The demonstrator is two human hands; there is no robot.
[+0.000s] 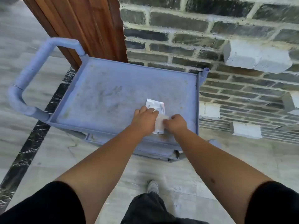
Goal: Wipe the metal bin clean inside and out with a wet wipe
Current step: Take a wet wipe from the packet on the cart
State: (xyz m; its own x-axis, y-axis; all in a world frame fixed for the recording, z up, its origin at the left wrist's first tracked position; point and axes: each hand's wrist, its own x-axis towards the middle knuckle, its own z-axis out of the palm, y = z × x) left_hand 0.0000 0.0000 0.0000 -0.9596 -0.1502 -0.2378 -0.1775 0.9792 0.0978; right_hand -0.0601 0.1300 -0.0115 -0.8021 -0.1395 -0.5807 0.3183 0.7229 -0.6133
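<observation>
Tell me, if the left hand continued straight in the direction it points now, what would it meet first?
Probably the white packet lying on the blue cart's top shelf: the left hand points forward and already touches its near edge. Depth is hard to judge.

1. I see the left hand (144, 118) and right hand (175, 122) pinching a wet wipe (159, 125) over the blue cart (100, 94) top.
2. Wipe packet (156, 106) lies at 12 o'clock of the hands, touching the left fingers.
3. Brick wall (210, 38) at 2 o'clock.
</observation>
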